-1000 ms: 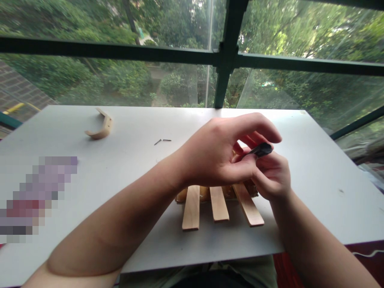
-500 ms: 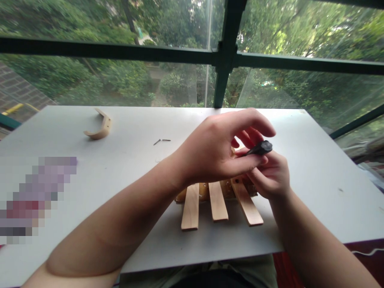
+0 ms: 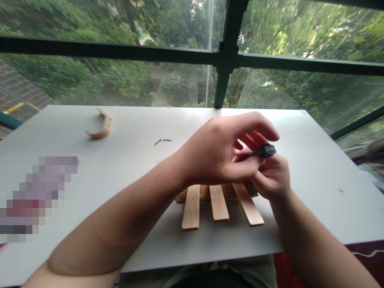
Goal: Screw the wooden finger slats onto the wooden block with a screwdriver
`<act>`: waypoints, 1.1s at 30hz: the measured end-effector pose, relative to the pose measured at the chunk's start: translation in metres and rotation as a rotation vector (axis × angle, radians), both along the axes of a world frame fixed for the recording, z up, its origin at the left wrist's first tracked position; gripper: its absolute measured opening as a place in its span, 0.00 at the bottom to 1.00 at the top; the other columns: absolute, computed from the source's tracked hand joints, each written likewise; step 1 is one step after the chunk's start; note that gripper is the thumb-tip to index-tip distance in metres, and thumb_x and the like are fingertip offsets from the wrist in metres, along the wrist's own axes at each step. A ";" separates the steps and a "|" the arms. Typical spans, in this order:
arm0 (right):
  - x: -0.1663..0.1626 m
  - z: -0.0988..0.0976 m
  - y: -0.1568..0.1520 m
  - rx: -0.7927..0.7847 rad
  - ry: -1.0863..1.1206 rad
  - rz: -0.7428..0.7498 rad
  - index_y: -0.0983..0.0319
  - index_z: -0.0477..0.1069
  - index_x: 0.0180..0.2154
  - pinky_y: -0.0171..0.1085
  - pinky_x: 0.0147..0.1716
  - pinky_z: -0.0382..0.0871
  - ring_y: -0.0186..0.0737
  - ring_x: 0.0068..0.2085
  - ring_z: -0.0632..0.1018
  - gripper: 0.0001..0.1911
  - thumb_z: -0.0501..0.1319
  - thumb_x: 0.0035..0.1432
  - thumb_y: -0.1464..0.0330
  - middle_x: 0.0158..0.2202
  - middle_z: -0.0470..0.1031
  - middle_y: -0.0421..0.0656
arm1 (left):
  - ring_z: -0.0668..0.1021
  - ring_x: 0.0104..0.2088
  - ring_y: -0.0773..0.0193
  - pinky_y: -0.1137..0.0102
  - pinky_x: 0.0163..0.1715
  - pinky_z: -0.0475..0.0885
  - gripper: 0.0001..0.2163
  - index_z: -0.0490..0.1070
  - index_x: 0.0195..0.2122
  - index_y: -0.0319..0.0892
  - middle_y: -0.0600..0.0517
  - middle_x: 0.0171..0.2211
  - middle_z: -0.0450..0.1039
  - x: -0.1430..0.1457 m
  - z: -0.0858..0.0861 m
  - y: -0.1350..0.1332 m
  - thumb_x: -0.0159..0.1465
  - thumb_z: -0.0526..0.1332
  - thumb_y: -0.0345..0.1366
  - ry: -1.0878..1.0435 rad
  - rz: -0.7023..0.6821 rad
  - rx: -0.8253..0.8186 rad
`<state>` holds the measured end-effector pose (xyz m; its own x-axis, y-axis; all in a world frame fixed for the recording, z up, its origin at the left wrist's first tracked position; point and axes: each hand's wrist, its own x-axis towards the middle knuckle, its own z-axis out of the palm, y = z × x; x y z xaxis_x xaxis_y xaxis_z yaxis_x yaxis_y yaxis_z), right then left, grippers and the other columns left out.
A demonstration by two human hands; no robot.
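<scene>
My left hand (image 3: 231,148) reaches across from the left, its thumb and fingers closed around a screwdriver (image 3: 266,151) with a black handle; the index finger arches above it. The shaft and tip are hidden. Just behind and to the right, my right hand (image 3: 274,176) is closed, with its fingertips covered by the left hand; what they grip cannot be made out. Under both hands lies a brown, glossy, bumpy piece (image 3: 205,193). From it three pale wooden slats extend towards me: a left slat (image 3: 191,210), a middle slat (image 3: 219,204) and a right slat (image 3: 248,206).
A curved wooden piece with holes (image 3: 105,126) lies at the back left of the white table (image 3: 132,154). Two screws (image 3: 162,141) rest near the middle. A pixelated patch (image 3: 39,196) covers something at the left. Behind the table stands a green-framed window (image 3: 226,60).
My left hand and the screwdriver handle have shifted slightly right and down. My right hand and the slats stay almost where they were.
</scene>
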<state>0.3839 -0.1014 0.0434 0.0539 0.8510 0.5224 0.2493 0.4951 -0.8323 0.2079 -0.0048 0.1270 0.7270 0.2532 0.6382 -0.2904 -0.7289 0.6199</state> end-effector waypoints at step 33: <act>-0.002 0.002 0.002 0.070 -0.038 0.016 0.60 0.78 0.48 0.37 0.44 0.74 0.41 0.41 0.80 0.12 0.61 0.64 0.75 0.40 0.80 0.44 | 0.80 0.39 0.67 0.70 0.42 0.78 0.09 0.75 0.46 0.39 0.51 0.39 0.80 0.003 -0.006 0.010 0.64 0.64 0.28 0.062 0.002 0.120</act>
